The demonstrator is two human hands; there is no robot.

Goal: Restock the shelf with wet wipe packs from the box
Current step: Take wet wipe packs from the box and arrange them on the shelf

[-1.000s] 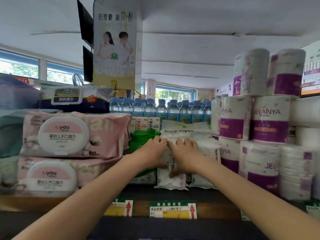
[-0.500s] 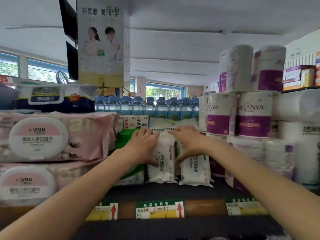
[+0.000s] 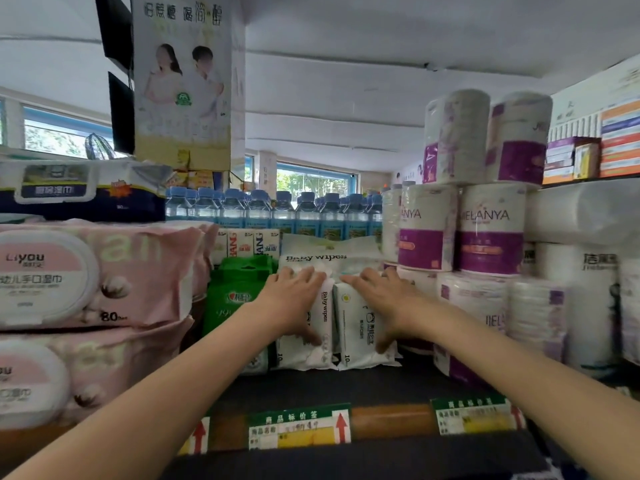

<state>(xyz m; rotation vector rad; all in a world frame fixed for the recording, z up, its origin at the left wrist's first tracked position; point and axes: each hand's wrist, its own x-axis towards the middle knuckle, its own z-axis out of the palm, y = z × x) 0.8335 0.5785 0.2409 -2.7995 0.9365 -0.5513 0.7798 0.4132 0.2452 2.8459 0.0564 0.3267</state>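
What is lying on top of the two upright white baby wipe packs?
A flat white "Baby wipes" pack lies there, with both hands at the front. Whatever stands behind is hidden.

White wet wipe packs, green pack, pink packs, purple-banded white paper rolls, blue-capped bottles.

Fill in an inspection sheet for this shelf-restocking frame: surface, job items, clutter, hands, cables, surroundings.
Surface: dark shelf board with green-and-yellow price labels along its front edge.
Job's things: two white soft baby wipe packs standing upright side by side; another lies flat on top behind them.
Clutter: green wipe pack to their left; large pink lidded wipe packs stacked far left; purple-and-white tissue rolls stacked right.
Grippers: left hand and right hand each rest on an upright pack, fingers spread over its top.
Cables: nothing seen.
Surroundings: blue-capped water bottles behind; hanging poster; windows.
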